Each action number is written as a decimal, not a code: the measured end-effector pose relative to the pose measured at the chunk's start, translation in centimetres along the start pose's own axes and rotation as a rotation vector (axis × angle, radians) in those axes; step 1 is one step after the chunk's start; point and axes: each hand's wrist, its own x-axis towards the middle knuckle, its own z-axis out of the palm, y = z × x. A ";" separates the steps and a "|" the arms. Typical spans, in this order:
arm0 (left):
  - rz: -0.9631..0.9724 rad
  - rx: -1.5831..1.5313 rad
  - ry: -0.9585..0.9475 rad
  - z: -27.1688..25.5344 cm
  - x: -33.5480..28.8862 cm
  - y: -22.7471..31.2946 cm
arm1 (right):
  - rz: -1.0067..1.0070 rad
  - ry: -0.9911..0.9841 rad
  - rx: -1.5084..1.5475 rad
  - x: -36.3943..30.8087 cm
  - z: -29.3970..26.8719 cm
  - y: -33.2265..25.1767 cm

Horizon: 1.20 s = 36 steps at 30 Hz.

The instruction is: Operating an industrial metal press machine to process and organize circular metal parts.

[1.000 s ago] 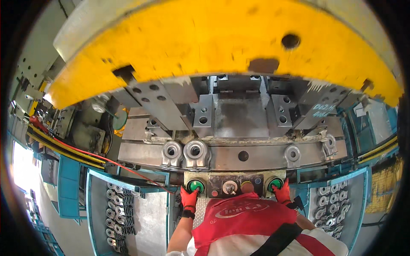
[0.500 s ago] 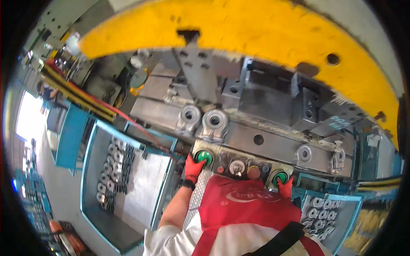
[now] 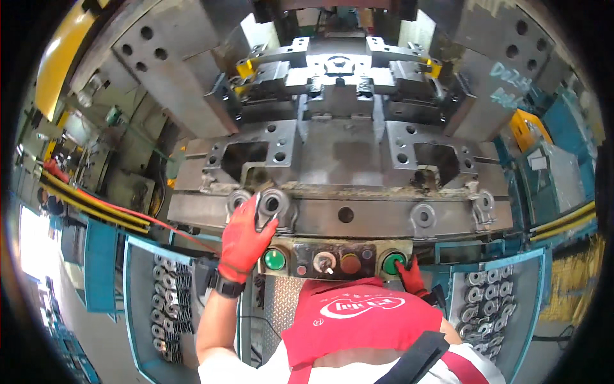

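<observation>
My left hand (image 3: 243,242), in a red glove, closes its thumb and fingers round a grey metal casting with a ring-shaped end (image 3: 274,202) at the press bed's front edge. Another ringed casting (image 3: 238,198) lies just left of it, partly behind my fingers. My right hand (image 3: 412,276), also red-gloved, is at the right green push button (image 3: 393,263), thumb on it and fingers apart. The left green button (image 3: 274,258) has no hand on it. Both buttons sit on a control panel (image 3: 339,249) with a red knob and a selector switch.
Two more castings lie on the bed's right, one flat (image 3: 423,217), one at the end (image 3: 484,208). Beyond stands the steel die (image 3: 339,141) between thick side blocks. Blue bins with stacked castings flank me, left (image 3: 131,307) and right (image 3: 534,301).
My left hand has left the left green button and moved up onto a casting. My right hand stays at its button. The view has turned; the yellow beam no longer covers the die.
</observation>
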 end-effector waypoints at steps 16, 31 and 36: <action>-0.202 0.085 0.173 11.9 37.9 16.5 | 0.375 0.313 0.341 -8.9 -4.6 11.2; 0.162 -0.320 0.279 8.2 30.0 15.4 | 0.231 0.421 0.278 -5.6 -7.8 7.3; 0.398 -0.576 0.466 7.4 13.8 12.4 | -0.149 0.374 0.298 4.1 -8.8 -1.5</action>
